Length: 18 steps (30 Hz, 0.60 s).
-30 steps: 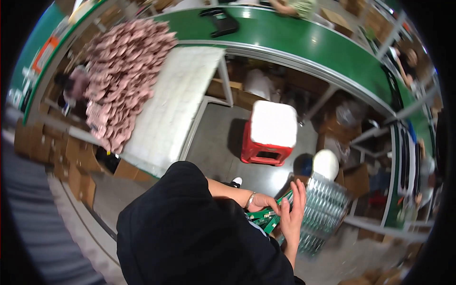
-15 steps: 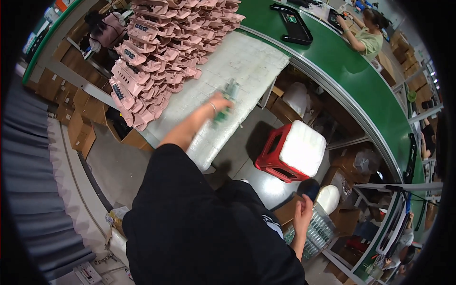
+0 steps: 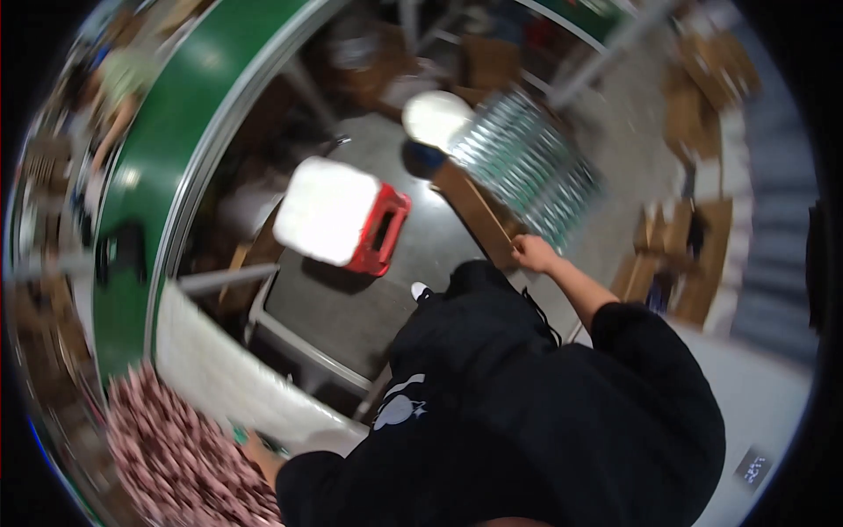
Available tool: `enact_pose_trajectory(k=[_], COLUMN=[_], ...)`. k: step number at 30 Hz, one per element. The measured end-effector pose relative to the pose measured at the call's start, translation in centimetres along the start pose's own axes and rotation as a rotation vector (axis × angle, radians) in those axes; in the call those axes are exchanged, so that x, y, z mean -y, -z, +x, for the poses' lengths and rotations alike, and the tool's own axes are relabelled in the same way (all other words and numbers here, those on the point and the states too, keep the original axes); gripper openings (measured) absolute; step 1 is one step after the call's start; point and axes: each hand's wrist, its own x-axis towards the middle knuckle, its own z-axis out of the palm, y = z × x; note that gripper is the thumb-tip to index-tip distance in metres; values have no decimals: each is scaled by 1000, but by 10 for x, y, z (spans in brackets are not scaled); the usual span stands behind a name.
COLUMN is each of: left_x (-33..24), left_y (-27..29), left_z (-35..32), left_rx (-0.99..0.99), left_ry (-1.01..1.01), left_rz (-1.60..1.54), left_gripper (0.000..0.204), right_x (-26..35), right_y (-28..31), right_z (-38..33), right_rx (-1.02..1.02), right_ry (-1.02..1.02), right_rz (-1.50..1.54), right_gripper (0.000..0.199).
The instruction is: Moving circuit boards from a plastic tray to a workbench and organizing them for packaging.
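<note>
My left hand [image 3: 255, 450] is low at the left, by the near end of the white-covered table [image 3: 233, 373]. Its fingers are closed on a small green circuit board [image 3: 277, 450], blurred and partly hidden by the hand. Right beside it lies a heap of pink moulded plastic parts [image 3: 171, 439]. My right hand [image 3: 534, 253] is held out in front with curled fingers, overlapping the end of a brown cardboard box [image 3: 479, 211]. Whether it touches the box, or has anything in it, I cannot make out. Clear plastic trays [image 3: 527, 162] with green contents are stacked just beyond.
A red stool [image 3: 382, 233] with a white padded top stands on the grey floor. Past it, a round white-topped seat [image 3: 436, 119] is by the trays. A green workbench [image 3: 167, 167] curves along the left, with another person [image 3: 123, 88] at it. Cartons [image 3: 676, 237] stand at the right.
My view and body have swung far to the right, so the table and pink parts are now at lower left. The right hand's fingers have curled; the left hand still holds the green board.
</note>
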Motion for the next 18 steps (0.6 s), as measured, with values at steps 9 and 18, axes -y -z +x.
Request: enact_pose_trajectory(k=[9,18], left_x=[-226,-345], left_y=[-124,-426], left_z=[-221,-624], left_rx=[463,1645], left_ry=[-450,-994], left_rz=[81,353], left_gripper=[43,27], right_x=[-146,-212], right_y=[-93,-101], right_z=[-53,92], right_rx=[105,3], right_ry=[-681,-540], right_rz=[252,224], right_gripper=[28,19])
